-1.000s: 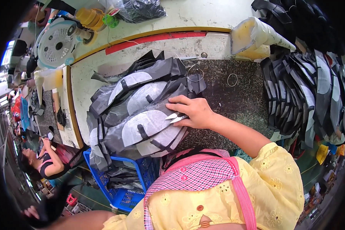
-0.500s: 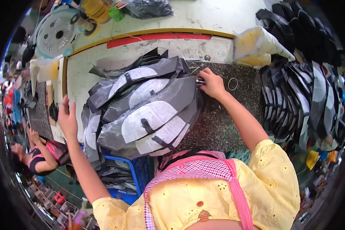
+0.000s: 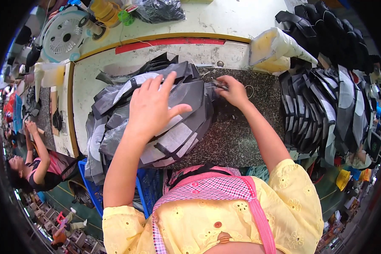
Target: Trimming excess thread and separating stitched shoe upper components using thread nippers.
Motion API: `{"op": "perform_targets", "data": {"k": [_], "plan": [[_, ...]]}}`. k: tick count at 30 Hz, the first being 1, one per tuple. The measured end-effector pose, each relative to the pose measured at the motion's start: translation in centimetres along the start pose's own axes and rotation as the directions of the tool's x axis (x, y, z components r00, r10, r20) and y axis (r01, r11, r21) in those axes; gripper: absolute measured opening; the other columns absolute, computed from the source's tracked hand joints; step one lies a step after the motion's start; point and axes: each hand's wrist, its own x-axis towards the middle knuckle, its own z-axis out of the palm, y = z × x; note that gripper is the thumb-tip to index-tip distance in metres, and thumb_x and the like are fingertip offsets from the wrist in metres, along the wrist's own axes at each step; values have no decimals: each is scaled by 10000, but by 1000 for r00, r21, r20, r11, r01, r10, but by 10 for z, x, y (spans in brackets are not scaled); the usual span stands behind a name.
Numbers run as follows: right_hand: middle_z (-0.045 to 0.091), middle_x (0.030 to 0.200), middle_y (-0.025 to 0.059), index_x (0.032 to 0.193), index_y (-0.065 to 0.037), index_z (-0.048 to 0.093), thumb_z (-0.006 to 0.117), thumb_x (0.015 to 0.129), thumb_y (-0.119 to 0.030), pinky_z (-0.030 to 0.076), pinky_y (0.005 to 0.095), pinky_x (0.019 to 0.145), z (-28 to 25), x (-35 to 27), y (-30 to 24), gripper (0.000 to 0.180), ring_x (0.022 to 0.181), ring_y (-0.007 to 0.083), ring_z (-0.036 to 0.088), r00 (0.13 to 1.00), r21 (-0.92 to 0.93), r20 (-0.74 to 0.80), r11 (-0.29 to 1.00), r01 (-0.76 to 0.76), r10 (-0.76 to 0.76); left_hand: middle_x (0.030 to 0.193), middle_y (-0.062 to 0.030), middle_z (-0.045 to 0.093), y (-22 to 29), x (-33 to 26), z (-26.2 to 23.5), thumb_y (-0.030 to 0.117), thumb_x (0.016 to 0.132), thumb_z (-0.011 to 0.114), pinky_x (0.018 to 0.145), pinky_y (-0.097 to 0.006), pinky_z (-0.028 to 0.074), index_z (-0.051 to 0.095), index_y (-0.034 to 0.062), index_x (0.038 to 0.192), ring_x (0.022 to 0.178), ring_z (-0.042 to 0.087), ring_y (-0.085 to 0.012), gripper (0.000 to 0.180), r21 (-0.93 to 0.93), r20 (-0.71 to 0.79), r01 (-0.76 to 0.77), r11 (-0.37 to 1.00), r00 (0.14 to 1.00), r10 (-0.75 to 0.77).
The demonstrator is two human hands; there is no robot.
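Note:
A heaped pile of dark grey fabric pieces [image 3: 188, 99] with pale patches and short black straps lies in front of me, partly under clear plastic. My left hand [image 3: 150, 103] is over the middle of it, fingers spread and thumb out, holding nothing; I cannot tell whether it touches the top piece. At the pile's right edge, my right hand [image 3: 233, 91] is closed around a small pair of metal thread snips [image 3: 218, 84], their tips pointing left toward the pieces. The snips are slightly blurred and partly covered by the fingers.
Layered dark pieces [image 3: 309, 110] stand at the right beside the speckled dark tabletop [image 3: 241, 131]. Behind them is a yellowish cone-shaped roll [image 3: 279, 51]. A fan [image 3: 63, 38] stands far left. Blue crates [image 3: 146, 190] sit below the table edge. Another person [image 3: 40, 169] works at left.
My left hand has swung from the pile's left side to above its middle. My right hand has stayed by the pile's right edge, with the snips now showing more. The view has shifted slightly.

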Motion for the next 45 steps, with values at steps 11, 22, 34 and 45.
{"op": "perform_targets", "data": {"k": [11,22,34,45], "plan": [[516,1164,153,641,-37,513,550,772,-134,344,220,521,-69,-24,-1,167,617,96,450,991,959,97,274,-67,-96,736,-137,545,-8,-14,-6,75,788,550,668,-351,428,514,2,815,737,538,-305,86,-486,264,123,865,964,11],[594,1045,103,712,-62,448,473,814,-61,378,242,633,5,-24,-100,105,931,121,535,879,823,440,474,-313,-183,805,-71,543,-48,-95,-133,149,866,481,622,-276,414,527,27,919,684,498,-184,141,-796,-18,131,591,971,-240],[610,741,23,804,-60,578,529,859,-157,315,184,463,-29,-30,-69,121,520,34,435,985,883,129,439,-166,114,784,-138,510,40,-49,-58,113,829,523,656,-348,435,525,17,840,730,532,-283,97,-490,381,270,829,921,-74],[596,753,104,603,-15,491,563,684,-36,374,253,531,-103,-87,-116,110,605,122,486,840,887,132,440,137,-527,853,-59,555,24,-54,4,221,728,657,726,-361,429,632,95,845,838,496,-246,174,-155,70,12,988,998,-1]]}}
